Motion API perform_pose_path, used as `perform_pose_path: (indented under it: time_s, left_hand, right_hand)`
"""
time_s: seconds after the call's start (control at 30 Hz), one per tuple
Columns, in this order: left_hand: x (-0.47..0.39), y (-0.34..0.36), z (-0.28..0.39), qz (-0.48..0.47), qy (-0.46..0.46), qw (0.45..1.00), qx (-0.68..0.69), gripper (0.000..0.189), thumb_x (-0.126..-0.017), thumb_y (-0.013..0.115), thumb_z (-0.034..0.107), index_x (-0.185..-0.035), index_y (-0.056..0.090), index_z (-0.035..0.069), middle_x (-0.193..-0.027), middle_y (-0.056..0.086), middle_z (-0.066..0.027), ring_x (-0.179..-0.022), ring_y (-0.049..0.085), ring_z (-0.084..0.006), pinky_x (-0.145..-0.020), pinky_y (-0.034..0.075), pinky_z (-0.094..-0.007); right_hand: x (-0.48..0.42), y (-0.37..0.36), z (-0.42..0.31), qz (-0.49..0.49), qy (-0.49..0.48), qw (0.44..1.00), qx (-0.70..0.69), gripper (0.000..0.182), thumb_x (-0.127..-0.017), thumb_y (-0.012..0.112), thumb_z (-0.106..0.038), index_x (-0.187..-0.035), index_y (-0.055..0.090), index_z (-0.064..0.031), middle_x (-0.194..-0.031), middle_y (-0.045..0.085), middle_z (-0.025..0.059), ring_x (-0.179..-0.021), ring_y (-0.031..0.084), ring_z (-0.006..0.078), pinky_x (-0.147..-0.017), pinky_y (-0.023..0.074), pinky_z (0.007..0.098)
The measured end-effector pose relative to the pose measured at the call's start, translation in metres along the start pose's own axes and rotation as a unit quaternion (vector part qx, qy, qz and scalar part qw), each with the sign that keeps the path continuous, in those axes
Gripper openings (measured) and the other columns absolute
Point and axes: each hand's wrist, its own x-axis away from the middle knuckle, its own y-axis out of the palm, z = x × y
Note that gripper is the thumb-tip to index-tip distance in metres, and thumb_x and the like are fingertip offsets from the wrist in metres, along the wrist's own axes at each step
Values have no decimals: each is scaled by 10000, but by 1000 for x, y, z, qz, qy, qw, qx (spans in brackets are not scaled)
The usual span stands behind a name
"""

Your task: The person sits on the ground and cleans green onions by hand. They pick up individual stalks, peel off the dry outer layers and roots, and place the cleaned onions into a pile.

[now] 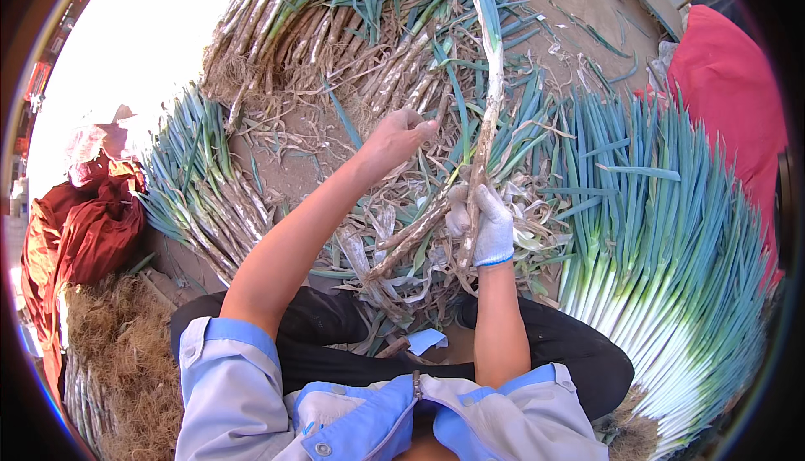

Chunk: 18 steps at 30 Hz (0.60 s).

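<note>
My right hand (pixel 481 219), in a white knit glove, grips a long green onion (pixel 487 128) near its root end. The stalk stands roughly upright in the picture, with soil and dry skin on its lower part and green leaves at the top. Bare and without a glove, my left hand (pixel 405 134) is raised to the left of this stalk, its fingers curled close together; whether it pinches something small, I cannot tell. Below the hands, more unpeeled green onions (pixel 418 231) lie on a heap of dry peeled skins and leaves (pixel 383 209) between my legs.
Clean white-stemmed green onions (pixel 654 272) form a large fanned pile at the right. Unpeeled bundles lie at the top (pixel 295 27) and left (pixel 207 191). A dark red cloth (pixel 94 222), a root mass (pixel 126 360) and a pink-red cover (pixel 729 77) stand at the sides.
</note>
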Motion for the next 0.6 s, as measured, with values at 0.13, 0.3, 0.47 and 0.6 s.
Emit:
perform_pose_path:
  time_s: [0.13,0.3,0.47,0.6]
  left_hand:
    - [-17,-4,15,-43,-19,982,181,425,-974,626,424,-911,641,4,-800,568,-40,-694,479,-144,-654,416,-317]
    - [-24,14,-7,-106,-24,938,329,281,-956,689,312,-961,641,35,-816,574,6,-762,493,-105,-727,406,-294]
    - [1,-3,-5,46,-67,982,168,330,-832,821,296,-886,688,-2,-761,603,-46,-669,503,-130,-650,391,-318]
    - [5,0,-18,103,-69,981,150,343,-813,806,236,-939,719,-72,-823,675,-99,-713,592,-159,-665,459,-328]
  right_hand:
    - [8,16,7,-74,70,992,-80,481,-994,545,-291,-1367,505,11,-865,691,198,-429,497,172,-431,389,311]
    - [19,32,26,-135,171,970,-112,529,-994,504,-356,-1363,509,23,-807,671,222,-380,448,181,-411,380,315]
    - [21,39,46,-32,142,973,180,422,-969,536,-216,-1326,520,9,-844,664,106,-604,574,149,-561,474,281]
    - [23,39,59,21,148,972,182,354,-968,526,-190,-1268,540,-4,-790,627,74,-597,569,150,-556,478,284]
